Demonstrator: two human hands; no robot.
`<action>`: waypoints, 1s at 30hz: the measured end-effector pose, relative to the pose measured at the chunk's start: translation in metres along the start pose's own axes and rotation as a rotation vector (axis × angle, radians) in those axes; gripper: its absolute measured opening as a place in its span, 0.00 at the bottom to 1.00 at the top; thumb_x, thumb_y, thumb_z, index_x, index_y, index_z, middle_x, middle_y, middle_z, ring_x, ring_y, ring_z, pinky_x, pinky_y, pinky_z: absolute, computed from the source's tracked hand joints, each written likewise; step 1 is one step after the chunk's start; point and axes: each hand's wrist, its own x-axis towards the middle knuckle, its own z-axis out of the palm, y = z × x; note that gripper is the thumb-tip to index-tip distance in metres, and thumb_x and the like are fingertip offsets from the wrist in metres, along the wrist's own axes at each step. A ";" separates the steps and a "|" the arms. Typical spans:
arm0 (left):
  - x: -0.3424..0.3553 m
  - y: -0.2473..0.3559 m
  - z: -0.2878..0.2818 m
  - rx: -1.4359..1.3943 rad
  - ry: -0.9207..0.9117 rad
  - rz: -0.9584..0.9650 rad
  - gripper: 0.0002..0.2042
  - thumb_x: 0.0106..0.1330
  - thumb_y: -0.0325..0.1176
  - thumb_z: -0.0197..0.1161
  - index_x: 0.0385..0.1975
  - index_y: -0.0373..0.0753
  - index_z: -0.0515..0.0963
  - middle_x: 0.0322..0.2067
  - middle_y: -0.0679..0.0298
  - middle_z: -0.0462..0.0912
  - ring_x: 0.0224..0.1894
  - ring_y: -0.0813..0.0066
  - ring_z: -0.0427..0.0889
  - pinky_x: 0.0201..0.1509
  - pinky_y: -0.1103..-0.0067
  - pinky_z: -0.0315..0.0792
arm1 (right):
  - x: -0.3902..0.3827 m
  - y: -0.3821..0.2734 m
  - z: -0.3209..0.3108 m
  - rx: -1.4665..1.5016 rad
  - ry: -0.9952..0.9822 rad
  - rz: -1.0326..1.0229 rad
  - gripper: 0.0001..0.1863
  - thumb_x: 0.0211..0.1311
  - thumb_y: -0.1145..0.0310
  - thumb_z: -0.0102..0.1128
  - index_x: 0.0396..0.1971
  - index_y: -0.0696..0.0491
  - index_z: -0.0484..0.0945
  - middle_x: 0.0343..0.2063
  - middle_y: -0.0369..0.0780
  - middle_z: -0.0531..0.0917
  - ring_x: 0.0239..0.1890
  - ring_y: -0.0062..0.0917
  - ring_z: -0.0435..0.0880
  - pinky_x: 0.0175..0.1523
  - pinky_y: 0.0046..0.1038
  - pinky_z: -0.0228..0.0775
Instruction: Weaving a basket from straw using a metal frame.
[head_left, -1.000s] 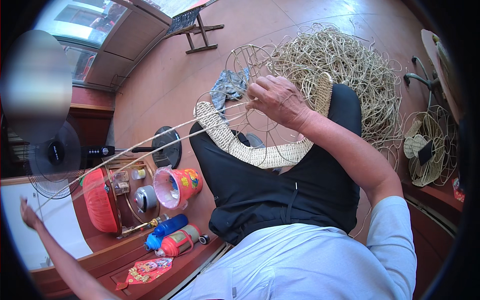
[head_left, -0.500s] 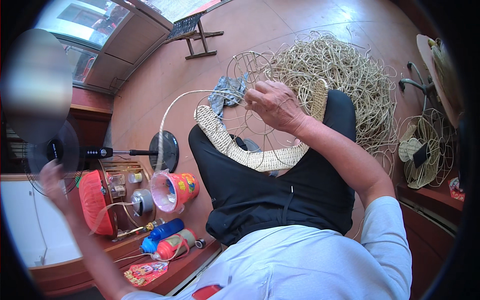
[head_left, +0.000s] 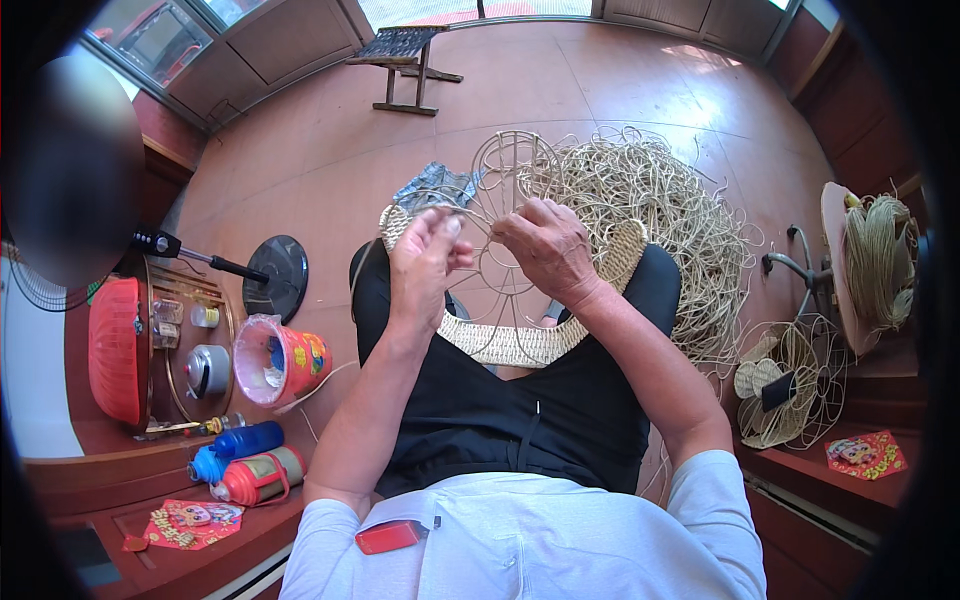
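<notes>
Across my lap lies a round wire frame (head_left: 513, 291), its near edge wrapped in a U-shaped band of pale woven straw (head_left: 515, 343). My left hand (head_left: 425, 262) is over the band's left arm, fingers curled, thumb and forefinger closing at a thin straw cord (head_left: 437, 190). Opposite it, my right hand (head_left: 550, 243) pinches over the frame's middle, where the cord meets the wires; its fingertips hide the exact grip. The frame's smaller wire ring (head_left: 516, 136) rises beyond my hands, bare of weaving. Behind my left fingers is a crumpled grey-blue cloth (head_left: 432, 180).
A big tangle of straw cord (head_left: 660, 220) covers the floor at right. Left stand a pink bucket (head_left: 285, 360), a fan base (head_left: 277, 278), a kettle (head_left: 207, 370) and flasks (head_left: 262, 475). A folding stool (head_left: 405, 70) is ahead; another wire frame (head_left: 795, 385) leans right.
My left hand has come in from far left to beside the right hand. The cord's wide loop has dropped and slackened. The view has turned; my right hand stays at the frame's middle.
</notes>
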 end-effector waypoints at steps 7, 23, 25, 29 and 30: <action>0.039 0.018 0.015 0.096 0.027 0.270 0.08 0.81 0.32 0.68 0.50 0.35 0.87 0.36 0.67 0.89 0.32 0.85 0.85 0.36 0.86 0.80 | -0.002 -0.001 -0.004 -0.013 -0.001 -0.062 0.07 0.70 0.60 0.73 0.40 0.42 0.83 0.33 0.34 0.75 0.36 0.29 0.80 0.42 0.37 0.70; -0.008 -0.021 0.016 0.101 -0.063 -0.012 0.29 0.78 0.25 0.63 0.76 0.25 0.63 0.55 0.50 0.86 0.27 0.83 0.82 0.27 0.86 0.76 | -0.001 -0.002 -0.007 -0.010 -0.082 -0.018 0.17 0.55 0.74 0.66 0.46 0.43 0.84 0.37 0.35 0.77 0.43 0.33 0.82 0.49 0.39 0.74; -0.004 -0.024 0.019 0.092 -0.082 -0.042 0.34 0.75 0.22 0.65 0.79 0.27 0.59 0.55 0.52 0.86 0.27 0.84 0.81 0.26 0.87 0.74 | -0.001 -0.003 -0.006 -0.003 -0.084 -0.023 0.18 0.54 0.75 0.66 0.45 0.43 0.84 0.37 0.35 0.78 0.43 0.33 0.82 0.49 0.39 0.73; 0.010 -0.048 0.010 0.407 -0.056 0.106 0.32 0.73 0.25 0.70 0.76 0.31 0.67 0.49 0.55 0.89 0.33 0.76 0.88 0.35 0.78 0.80 | 0.000 -0.005 -0.006 -0.004 -0.086 -0.011 0.18 0.54 0.76 0.65 0.45 0.43 0.85 0.37 0.36 0.78 0.42 0.34 0.82 0.48 0.39 0.72; 0.012 -0.057 0.004 0.581 -0.023 0.216 0.31 0.72 0.29 0.73 0.74 0.33 0.71 0.46 0.54 0.91 0.35 0.72 0.90 0.38 0.71 0.82 | 0.000 -0.006 -0.005 -0.002 -0.089 -0.014 0.18 0.54 0.76 0.65 0.45 0.43 0.85 0.37 0.36 0.78 0.42 0.34 0.82 0.48 0.39 0.72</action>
